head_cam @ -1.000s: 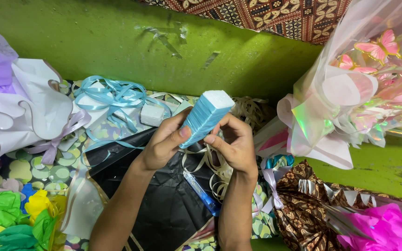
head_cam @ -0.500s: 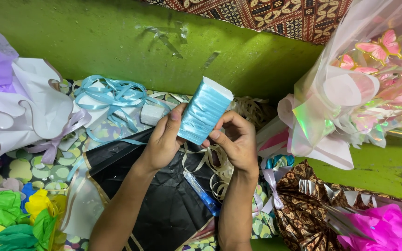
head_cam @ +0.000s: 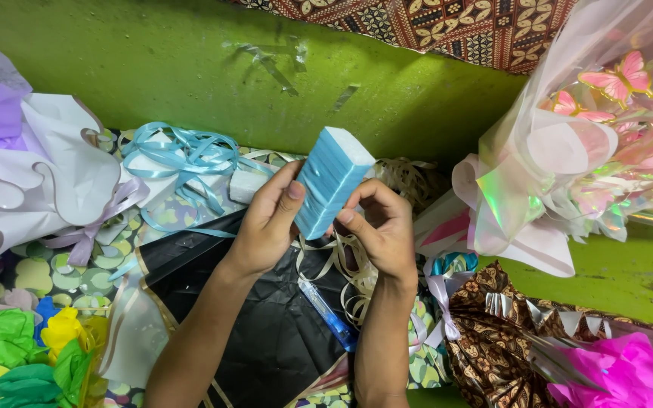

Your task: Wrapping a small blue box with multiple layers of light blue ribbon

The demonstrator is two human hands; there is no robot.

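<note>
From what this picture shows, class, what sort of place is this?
Probably a gift-wrapping or bouquet-making corner. Both hands hold a block wound with light blue ribbon; loose blue ribbon, a wrapped bouquet with pink butterflies and black wrapping paper lie around.

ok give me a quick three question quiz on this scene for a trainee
1. True or false: both hands hold the ribbon block.
2. What lies on the black sheet between the forearms? A) scissors B) a blue pen C) a stapler
3. Fill in: the loose blue ribbon lies to the ___ of the left hand.

Key:
1. True. The left hand and right hand both grip it, tilted, above the sheet.
2. B, the blue pen.
3. Left, in front of the green wall.
</note>
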